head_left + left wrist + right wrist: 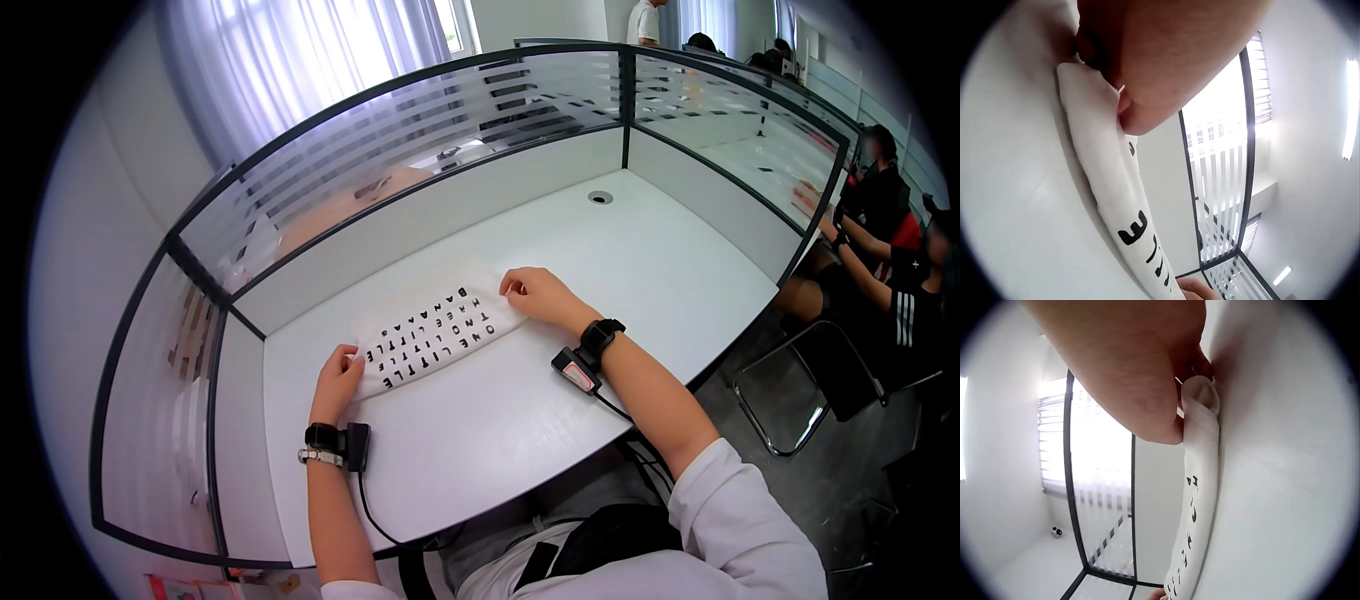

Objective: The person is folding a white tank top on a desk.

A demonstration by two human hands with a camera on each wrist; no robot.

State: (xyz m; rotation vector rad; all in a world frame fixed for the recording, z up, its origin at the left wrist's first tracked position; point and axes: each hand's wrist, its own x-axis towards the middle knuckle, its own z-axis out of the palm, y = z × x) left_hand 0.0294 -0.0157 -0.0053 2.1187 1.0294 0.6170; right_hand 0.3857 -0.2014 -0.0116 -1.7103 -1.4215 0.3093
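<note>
A white cloth (425, 340) with rows of black printed letters lies folded into a long strip on the white desk. At its left end my left hand (338, 382) pinches the fabric between thumb and fingers. My right hand (545, 298) pinches the opposite end, near the upper right. In the left wrist view the folded cloth (1100, 150) runs away from the left hand (1166, 56) as a thick rounded fold. The right wrist view shows a rolled-looking end of the cloth (1200, 425) under the right hand (1141, 369); some fingertips are hidden.
Low partitions (440, 200) with striped glass enclose the back and sides of the desk (520, 400). A round cable hole (600, 198) is near the back corner. Beyond the right side are a chair (810, 390) and seated people. Cables hang from both wrist cameras.
</note>
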